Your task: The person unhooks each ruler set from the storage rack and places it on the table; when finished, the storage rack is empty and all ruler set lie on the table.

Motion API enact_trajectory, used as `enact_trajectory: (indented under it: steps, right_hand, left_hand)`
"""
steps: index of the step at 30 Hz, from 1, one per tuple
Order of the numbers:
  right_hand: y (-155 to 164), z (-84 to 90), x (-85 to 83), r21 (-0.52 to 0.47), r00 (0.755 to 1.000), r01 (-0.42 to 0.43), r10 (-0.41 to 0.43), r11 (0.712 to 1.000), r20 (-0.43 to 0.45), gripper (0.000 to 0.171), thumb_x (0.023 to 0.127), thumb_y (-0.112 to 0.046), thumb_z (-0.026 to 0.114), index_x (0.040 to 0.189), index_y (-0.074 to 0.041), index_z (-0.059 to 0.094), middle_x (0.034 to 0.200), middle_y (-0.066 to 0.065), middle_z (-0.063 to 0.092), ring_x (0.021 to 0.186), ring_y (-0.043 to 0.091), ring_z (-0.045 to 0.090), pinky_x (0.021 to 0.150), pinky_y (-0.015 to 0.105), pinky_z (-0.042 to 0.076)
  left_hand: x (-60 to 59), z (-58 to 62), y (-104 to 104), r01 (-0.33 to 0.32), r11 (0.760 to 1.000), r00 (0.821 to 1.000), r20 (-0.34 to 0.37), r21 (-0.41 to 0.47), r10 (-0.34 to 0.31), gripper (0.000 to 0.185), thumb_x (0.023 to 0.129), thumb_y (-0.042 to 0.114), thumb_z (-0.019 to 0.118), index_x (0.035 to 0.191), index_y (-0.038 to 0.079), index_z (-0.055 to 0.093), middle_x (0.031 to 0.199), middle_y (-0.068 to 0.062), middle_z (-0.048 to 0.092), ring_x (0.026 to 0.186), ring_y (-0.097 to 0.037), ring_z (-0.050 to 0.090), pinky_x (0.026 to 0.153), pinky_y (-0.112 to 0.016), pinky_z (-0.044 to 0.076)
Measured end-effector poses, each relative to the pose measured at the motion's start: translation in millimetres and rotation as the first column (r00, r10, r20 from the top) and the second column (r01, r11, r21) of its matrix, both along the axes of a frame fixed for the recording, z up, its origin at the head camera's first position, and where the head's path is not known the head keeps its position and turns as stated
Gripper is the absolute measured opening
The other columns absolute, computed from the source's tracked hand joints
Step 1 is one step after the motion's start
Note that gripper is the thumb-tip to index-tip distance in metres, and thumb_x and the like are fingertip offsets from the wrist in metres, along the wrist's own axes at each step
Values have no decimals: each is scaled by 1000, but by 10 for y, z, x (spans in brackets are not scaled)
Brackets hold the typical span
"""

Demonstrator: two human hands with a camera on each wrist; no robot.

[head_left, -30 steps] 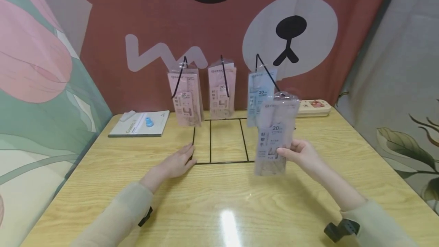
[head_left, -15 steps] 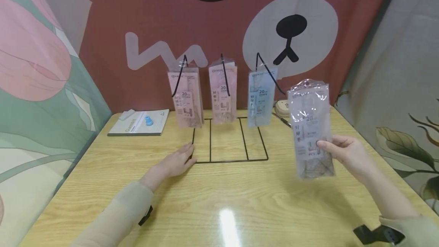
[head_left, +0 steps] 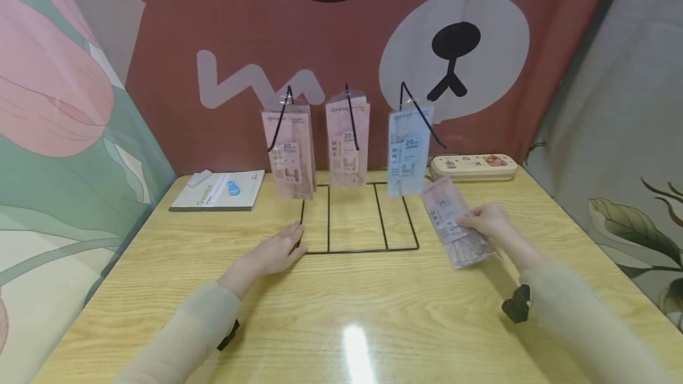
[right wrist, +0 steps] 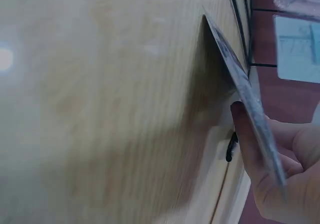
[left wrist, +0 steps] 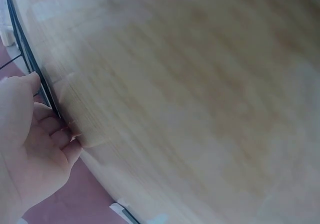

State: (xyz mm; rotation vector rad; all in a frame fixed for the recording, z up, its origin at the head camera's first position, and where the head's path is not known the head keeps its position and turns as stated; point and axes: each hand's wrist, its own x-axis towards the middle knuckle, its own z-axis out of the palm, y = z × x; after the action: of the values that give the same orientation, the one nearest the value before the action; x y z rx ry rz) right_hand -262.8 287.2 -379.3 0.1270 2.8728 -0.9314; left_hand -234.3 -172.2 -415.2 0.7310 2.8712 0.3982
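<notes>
Right hand [head_left: 488,221] pinches a clear packet [head_left: 456,224] low over the counter [head_left: 373,313], toward its right edge, just right of the black wire rack [head_left: 357,218]. Wrist view: packet [right wrist: 250,104] seen edge-on, tilted, fingers [right wrist: 245,134] underneath and thumb side above; its far corner seems to touch the wood, but the blur leaves that unsure. Left hand [head_left: 277,250] lies flat on the counter, fingers spread and relaxed, fingertips at the rack's near-left corner; the left wrist view shows the fingers [left wrist: 55,129] against the black base wire [left wrist: 30,64], holding nothing. Rack stands mid-counter toward the back edge, its base frame split into three bays. Three packets hang from its upright hooks: pink packet [head_left: 288,150] on the left, a second pink packet [head_left: 348,141] in the middle, blue packet [head_left: 408,150] on the right. The blue one hangs just behind and left of the held packet, apart from it. Back-right corner: a cream pencil case [head_left: 474,166] along the back edge, behind the right hand. Back-left corner: a grey-white booklet [head_left: 216,193] lying flat, a small blue piece [head_left: 232,188] and a white eraser-like block [head_left: 198,179] on top of it. Bear-print cloth [head_left: 453,46] hangs behind the counter. Nothing lies between the held packet and the rack's right bay.
</notes>
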Motion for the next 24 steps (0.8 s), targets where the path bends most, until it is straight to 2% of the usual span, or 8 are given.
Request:
enact_trajectory:
  steps: [3,6,9,13,16,18,20,24]
  right_hand:
    - [-42,-26,-88,11,999,23,-24,1000,39,36,82,-23,69,90,13,67,67,3,60,63,12,48,54,22,41]
    - [-68,-25,-128,13,998,42,-43,999,42,26,80,-21,70,73,2,65,60,-3,48,59,12,42,51,23,36]
    - [-85,-20,-114,51,1000,11,-10,999,-15,30,78,-19,72,59,-5,53,53,-5,42,52,10,38,47,22,35]
    - [-131,-21,-76,150,993,-12,30,989,-115,36,76,-18,75,58,-5,46,53,-1,39,49,12,36,43,25,33]
    - [-175,-4,-73,190,985,-21,53,982,-165,36,78,-23,74,73,8,57,62,16,54,57,26,52,50,34,46]
    - [-208,22,-95,150,982,-61,87,987,-170,46,83,-29,70,98,14,61,87,29,64,79,38,62,68,44,54]
    - [-243,56,-133,55,977,-117,125,992,-170,62,87,-33,66,124,15,50,117,35,57,106,45,58,89,51,51]
    - [-320,140,-222,-197,974,-188,157,962,-160,80,90,-39,61,145,6,25,144,29,37,131,44,39,107,52,38]
  left_hand:
    - [-8,-10,9,-1,1000,1000,3,-1,1,62,101,34,39,145,-8,25,153,-25,20,142,-39,22,116,-50,23]
    - [-12,-15,11,-9,1000,1000,3,-5,9,61,101,34,39,145,-8,25,153,-25,20,142,-38,22,116,-50,23]
    - [-15,-22,5,-12,1000,1000,1,-11,12,61,101,33,40,145,-8,25,153,-25,20,142,-38,22,116,-50,23]
    - [-17,-33,-12,-5,1000,1000,-9,-19,5,61,101,33,40,144,-8,26,152,-26,21,141,-39,23,116,-50,24]
    - [-20,-36,-10,1,1000,1000,-6,-16,-1,61,101,33,40,144,-8,26,152,-26,20,142,-39,22,116,-50,24]
    - [-20,-33,-6,-2,1000,1000,1,-16,2,62,102,34,39,145,-7,25,153,-25,20,142,-38,21,116,-49,23]
    - [-21,-35,-4,-3,1000,1000,3,-10,3,61,102,34,39,145,-7,25,153,-25,20,142,-38,21,116,-50,23]
    - [-15,-30,-3,-10,1000,1000,7,-13,10,62,102,34,39,145,-7,24,153,-25,19,142,-38,21,117,-50,22]
